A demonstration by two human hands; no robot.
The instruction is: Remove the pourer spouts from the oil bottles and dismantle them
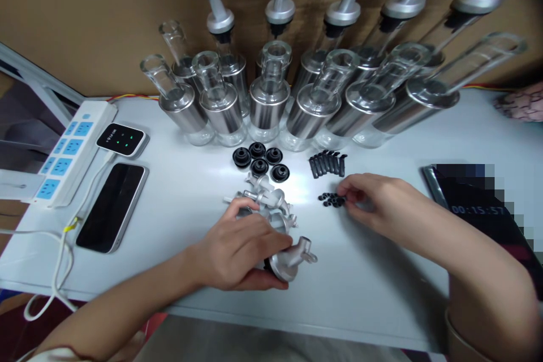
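Observation:
My left hand (246, 246) is closed around a silver pourer top (291, 263) with a bit of black at its base, its spout pointing right. Just beyond that hand lie several more silver pourer tops (271, 198) in a cluster, partly hidden by my fingers. My right hand (373, 198) has its thumb and fingertips together at the edge of a small pile of tiny black caps (331, 199); whatever is between the fingertips is hidden. Behind the pile, a row of black flip levers (328, 164) lies on the table. Several black round stoppers (259, 165) sit left of the levers.
Glass bottles with steel sleeves (269, 104) stand in rows at the back, the rear ones mostly fitted with pourers. On the left are a power strip (76, 150), a small Wi-Fi device (122, 139) and a phone (112, 206). A dark timer screen (475, 198) lies right.

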